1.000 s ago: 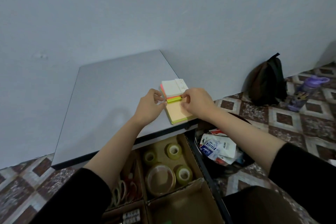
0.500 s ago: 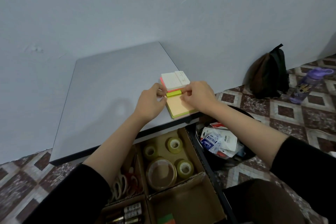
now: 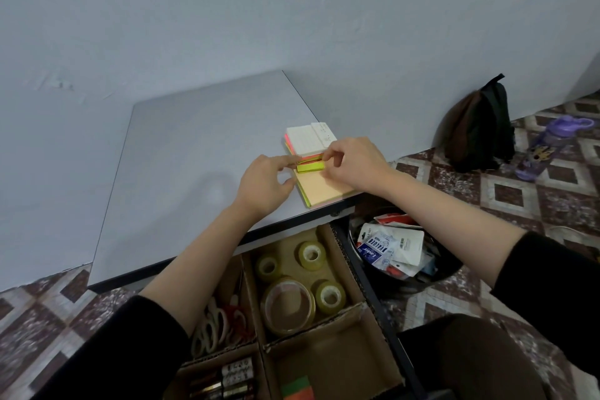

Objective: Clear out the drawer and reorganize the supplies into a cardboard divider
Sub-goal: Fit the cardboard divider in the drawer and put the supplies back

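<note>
Head view; risk first: could peel or fan the lime strip pad [image 3: 310, 166] if lifted by its top sheets only, pinch looking shallow; could drag the orange pad [image 3: 324, 190] underneath off the near right corner of the table top [image 3: 194, 156], down toward the open drawer [image 3: 373, 302]; could knock the white lined pad [image 3: 306, 140] askew with a knuckle.

Grip: pinching the strip's right end with the right hand [image 3: 354, 162], thumb and forefinger closed narrow on it, remaining fingers curled; touching the strip's left end with the forefinger of the left hand [image 3: 266, 178], thumb lower and apart; cannot tell whether a real pinch on that side; cannot tell either whether lifted or resting.

Outward: sitting at the far edge of the orange pad, just in front of the white lined pad, itself stacked on pink and neon pads [image 3: 287, 143]; all at the near right corner of the table top.

Below the front edge: cardboard divider [image 3: 341, 318] in the drawer; tape rolls [image 3: 311, 255] in the far right compartment, scissors [image 3: 220, 325] to their left, batteries [image 3: 235, 375] near left, one neon pad [image 3: 297, 388] near right with room to spare; probably the strip's slot, as a guess.

Right of the drawer: black bin [image 3: 451, 269] of packaging.
</note>
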Action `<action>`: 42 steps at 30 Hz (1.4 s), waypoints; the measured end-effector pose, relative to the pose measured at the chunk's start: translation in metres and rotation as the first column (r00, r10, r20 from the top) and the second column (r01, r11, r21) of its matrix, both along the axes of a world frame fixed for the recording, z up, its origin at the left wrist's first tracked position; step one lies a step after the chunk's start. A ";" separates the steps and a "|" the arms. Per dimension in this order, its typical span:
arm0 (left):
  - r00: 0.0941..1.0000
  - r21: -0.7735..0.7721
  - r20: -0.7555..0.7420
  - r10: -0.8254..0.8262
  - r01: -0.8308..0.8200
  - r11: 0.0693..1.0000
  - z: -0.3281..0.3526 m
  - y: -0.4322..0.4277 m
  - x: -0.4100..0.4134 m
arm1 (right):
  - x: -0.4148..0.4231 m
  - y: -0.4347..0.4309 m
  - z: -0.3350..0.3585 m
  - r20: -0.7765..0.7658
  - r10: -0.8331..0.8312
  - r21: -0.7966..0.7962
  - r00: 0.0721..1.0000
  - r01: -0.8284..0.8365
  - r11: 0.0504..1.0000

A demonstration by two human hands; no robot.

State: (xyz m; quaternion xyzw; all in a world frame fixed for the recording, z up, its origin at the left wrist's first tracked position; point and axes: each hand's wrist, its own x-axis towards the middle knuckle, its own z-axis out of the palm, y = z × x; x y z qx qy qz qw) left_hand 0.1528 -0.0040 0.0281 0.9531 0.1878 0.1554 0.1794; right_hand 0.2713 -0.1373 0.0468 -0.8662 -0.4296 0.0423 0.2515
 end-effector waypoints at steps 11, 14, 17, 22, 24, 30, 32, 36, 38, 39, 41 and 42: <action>0.997 -0.046 0.068 0.042 -0.039 0.998 0.000 0.002 -0.012 | -0.003 0.014 0.009 0.113 0.120 -0.140 0.986 -0.104 0.985; 0.991 -0.057 0.109 0.072 -0.066 0.996 -0.008 0.008 -0.026 | -0.005 0.019 0.013 0.067 0.140 -0.154 0.988 -0.128 0.980; 0.990 -0.035 0.108 0.092 -0.089 0.995 -0.019 0.013 -0.039 | -0.006 0.025 0.020 0.016 0.151 -0.211 0.988 -0.144 0.967; 0.989 -0.013 0.106 0.102 -0.101 0.995 -0.028 0.013 -0.049 | -0.008 0.035 0.028 0.017 0.154 -0.333 0.988 -0.140 0.932; 0.989 -0.017 0.107 0.105 -0.104 0.994 -0.029 0.013 -0.049 | -0.009 0.037 0.030 0.026 0.156 -0.373 0.988 -0.135 0.918; 0.985 -0.026 0.127 0.120 -0.118 0.993 -0.030 0.014 -0.048 | -0.010 0.039 0.033 -0.011 0.149 -0.409 0.989 -0.141 0.902; 0.982 -0.034 0.143 0.121 -0.118 0.993 -0.031 0.015 -0.049 | -0.010 0.038 0.032 -0.039 0.141 -0.385 0.989 -0.145 0.911; 0.982 -0.007 0.152 0.111 -0.111 0.994 -0.032 0.012 -0.051 | -0.004 0.032 0.028 0.034 0.134 -0.279 0.990 -0.119 0.953; 0.984 0.017 0.144 0.102 -0.106 0.994 -0.032 0.011 -0.051 | -0.001 0.028 0.027 0.049 0.145 -0.264 0.988 -0.127 0.956; 0.986 0.034 0.137 0.093 -0.098 0.995 -0.032 0.010 -0.052 | 0.000 0.026 0.027 0.044 0.155 -0.270 0.987 -0.138 0.953; 0.988 0.054 0.133 0.084 -0.092 0.994 -0.032 0.008 -0.052 | 0.000 0.024 0.025 0.030 0.164 -0.269 0.986 -0.150 0.951; 0.987 0.057 0.138 0.086 -0.095 0.994 -0.033 0.008 -0.052 | -0.001 0.023 0.024 0.030 0.162 -0.254 0.986 -0.149 0.956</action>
